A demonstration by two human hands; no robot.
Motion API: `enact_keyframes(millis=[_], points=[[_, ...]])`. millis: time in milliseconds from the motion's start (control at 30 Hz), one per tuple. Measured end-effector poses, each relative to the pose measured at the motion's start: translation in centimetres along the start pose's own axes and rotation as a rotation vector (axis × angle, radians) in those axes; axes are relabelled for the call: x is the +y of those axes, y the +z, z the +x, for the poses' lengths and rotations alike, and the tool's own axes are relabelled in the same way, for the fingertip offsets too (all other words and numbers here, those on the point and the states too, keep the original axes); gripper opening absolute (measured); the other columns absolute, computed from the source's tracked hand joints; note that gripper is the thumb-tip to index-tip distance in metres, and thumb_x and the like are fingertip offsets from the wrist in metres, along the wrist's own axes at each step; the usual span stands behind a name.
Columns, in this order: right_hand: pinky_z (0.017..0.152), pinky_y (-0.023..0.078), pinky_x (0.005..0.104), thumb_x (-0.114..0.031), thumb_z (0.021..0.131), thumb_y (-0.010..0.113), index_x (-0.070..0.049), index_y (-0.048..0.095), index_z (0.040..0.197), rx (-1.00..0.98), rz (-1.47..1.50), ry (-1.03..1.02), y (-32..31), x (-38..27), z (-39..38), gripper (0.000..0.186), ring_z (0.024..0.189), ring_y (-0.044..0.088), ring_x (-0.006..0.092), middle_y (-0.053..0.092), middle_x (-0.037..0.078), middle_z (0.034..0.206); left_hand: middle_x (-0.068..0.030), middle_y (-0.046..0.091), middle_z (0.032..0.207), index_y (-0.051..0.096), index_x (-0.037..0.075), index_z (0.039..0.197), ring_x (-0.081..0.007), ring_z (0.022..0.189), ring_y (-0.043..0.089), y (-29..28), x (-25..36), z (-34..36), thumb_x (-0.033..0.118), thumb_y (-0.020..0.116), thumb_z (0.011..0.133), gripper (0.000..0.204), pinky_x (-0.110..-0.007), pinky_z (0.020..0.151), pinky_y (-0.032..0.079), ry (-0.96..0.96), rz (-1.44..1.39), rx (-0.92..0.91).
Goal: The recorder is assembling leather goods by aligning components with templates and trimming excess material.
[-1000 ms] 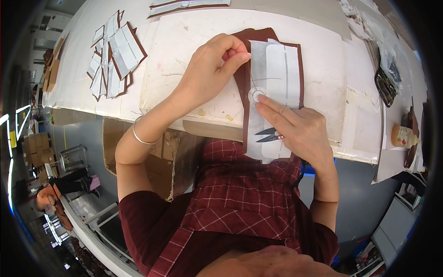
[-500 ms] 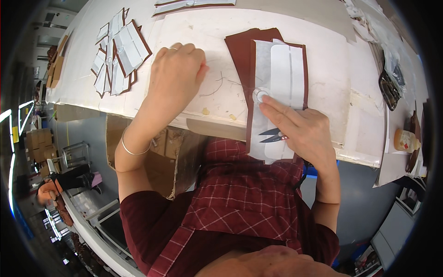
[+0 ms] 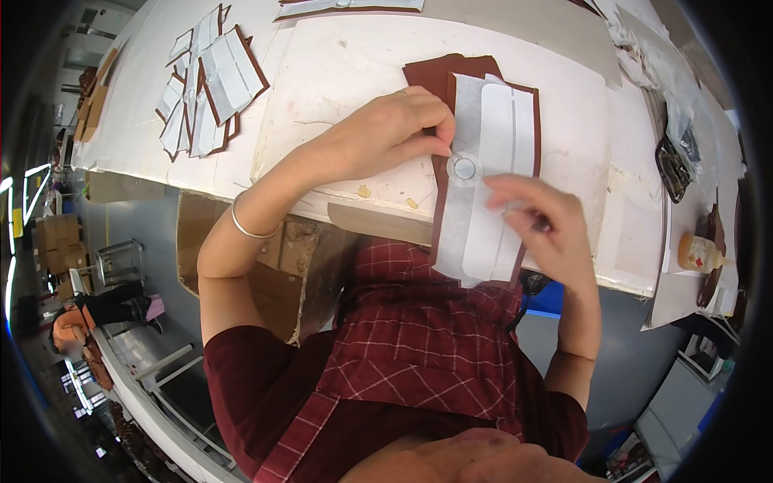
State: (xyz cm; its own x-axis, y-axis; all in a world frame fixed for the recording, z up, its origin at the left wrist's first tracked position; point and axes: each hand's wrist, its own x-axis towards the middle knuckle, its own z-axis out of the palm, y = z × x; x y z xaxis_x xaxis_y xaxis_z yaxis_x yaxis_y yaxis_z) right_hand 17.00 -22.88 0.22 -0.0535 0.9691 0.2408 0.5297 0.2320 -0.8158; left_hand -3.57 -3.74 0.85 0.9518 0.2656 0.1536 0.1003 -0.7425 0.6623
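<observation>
A flat panel (image 3: 493, 233) with a white and grey backing and reddish-brown edges lies in front of me, its near end over the table edge. A round metal disc (image 3: 465, 167) sits in its backing. Just above the disc, at the panel's left edge, my left hand (image 3: 386, 133) is closed in a pinch; whatever lies between its fingertips is too small to make out. My right hand (image 3: 551, 229), partly blurred, hovers over the panel's right side with curled fingers around a dark thing, seemingly the thread snips, mostly hidden. Reddish-brown pieces (image 3: 439, 71) lie beneath the panel.
Similar small panels (image 3: 229, 76) are heaped at the far left, and another panel (image 3: 346, 6) lies at the back. To the right are clear plastic wrapping (image 3: 644, 60) and a yellowish bottle (image 3: 699, 253). Under the table stands a cardboard box (image 3: 266, 282).
My left hand has moved right to the panel beside the disc. My right hand has drawn back from the disc, and the snips' blades no longer show against the panel.
</observation>
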Motion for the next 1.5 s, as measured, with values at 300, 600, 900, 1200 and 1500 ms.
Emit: enact_keyframes(millis=[300, 600, 900, 1200, 1500], points=[[0.054, 0.039, 0.0394, -0.033, 0.089, 0.069, -0.003, 0.063, 0.085, -0.277, -0.374, 0.109, -3.8, -1.7, 5.9, 0.031, 0.055, 0.053, 0.0337, 0.055, 0.014, 0.059, -0.0072, 0.065, 0.088, 0.061, 0.004, 0.097, -0.0244, 0.080, 0.061, 0.5, 0.4, 0.0, 0.014, 0.066, 0.092, 0.013, -0.036, 0.071, 0.049, -0.030, 0.050, 0.063], [0.056, 0.041, 0.0415, -0.035, 0.091, 0.068, -0.002, 0.062, 0.072, -0.492, -0.495, -0.030, -3.2, -0.1, 10.0, 0.038, 0.052, 0.049, 0.0329, 0.050, 0.014, 0.054, -0.0090, 0.064, 0.084, 0.060, 0.004, 0.097, -0.0256, 0.077, 0.062, 1.3, 0.1, 0.0, 0.015, 0.066, 0.093, 0.013, -0.037, 0.069, 0.049, -0.035, 0.016, 0.126], [0.056, 0.040, 0.0411, -0.035, 0.091, 0.067, -0.004, 0.061, 0.068, -0.566, -0.495, -0.025, -3.0, 0.0, 11.1, 0.039, 0.052, 0.048, 0.0303, 0.048, 0.012, 0.053, -0.0102, 0.063, 0.082, 0.058, 0.004, 0.097, -0.0270, 0.075, 0.061, 1.6, 0.0, 0.2, 0.016, 0.065, 0.093, 0.014, -0.038, 0.067, 0.049, -0.027, 0.003, 0.145], [0.055, 0.036, 0.0369, -0.028, 0.093, 0.065, -0.002, 0.057, 0.069, -0.655, -0.351, 0.014, -3.5, -0.1, 11.5, 0.036, 0.052, 0.038, 0.0250, 0.041, 0.011, 0.055, -0.0098, 0.065, 0.082, 0.058, 0.003, 0.097, -0.0232, 0.074, 0.064, 0.9, 0.5, -0.2, 0.013, 0.065, 0.093, 0.012, -0.034, 0.066, 0.049, -0.160, -0.095, 0.120], [0.057, 0.033, 0.0261, -0.019, 0.088, 0.073, -0.002, 0.050, 0.076, -0.226, -0.018, 0.377, -7.3, 2.1, 5.7, 0.031, 0.066, 0.037, 0.0065, 0.041, -0.003, 0.067, -0.0094, 0.070, 0.084, 0.064, 0.006, 0.110, -0.0243, 0.073, 0.069, -7.3, 5.7, -14.4, 0.014, 0.078, 0.081, 0.034, -0.034, 0.066, 0.054, -0.553, -0.021, -0.186]])
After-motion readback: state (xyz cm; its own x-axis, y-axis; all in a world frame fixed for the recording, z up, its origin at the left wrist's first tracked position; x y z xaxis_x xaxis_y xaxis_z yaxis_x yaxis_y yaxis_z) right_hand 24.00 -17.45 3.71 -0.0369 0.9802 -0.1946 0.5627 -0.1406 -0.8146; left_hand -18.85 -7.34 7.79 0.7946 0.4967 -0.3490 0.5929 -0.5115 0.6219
